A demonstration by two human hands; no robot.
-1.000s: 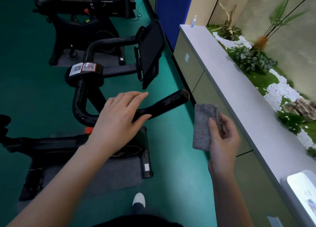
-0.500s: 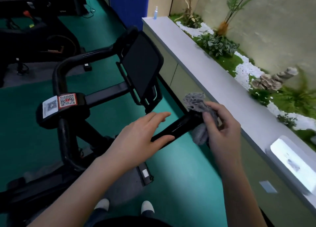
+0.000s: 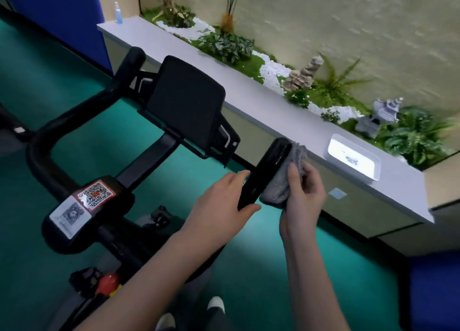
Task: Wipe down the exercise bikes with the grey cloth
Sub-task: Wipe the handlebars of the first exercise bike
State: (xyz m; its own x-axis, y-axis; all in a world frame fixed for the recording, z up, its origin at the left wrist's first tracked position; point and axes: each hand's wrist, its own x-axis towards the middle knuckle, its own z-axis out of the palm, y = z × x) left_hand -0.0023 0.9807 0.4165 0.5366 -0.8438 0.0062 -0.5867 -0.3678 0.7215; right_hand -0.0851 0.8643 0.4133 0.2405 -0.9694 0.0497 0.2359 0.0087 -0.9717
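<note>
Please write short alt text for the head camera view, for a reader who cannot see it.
A person's right hand holds a grey cloth against the end of an exercise bike's handlebar grip, while the left hand rests on the grip. A grey ledge with plants runs beside.

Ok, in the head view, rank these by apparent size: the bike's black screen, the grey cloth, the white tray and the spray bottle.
The black screen.
The white tray and grey cloth: about alike, cloth partly hidden by the right hand, so unranked.
The spray bottle: smallest, though farthest away.
</note>
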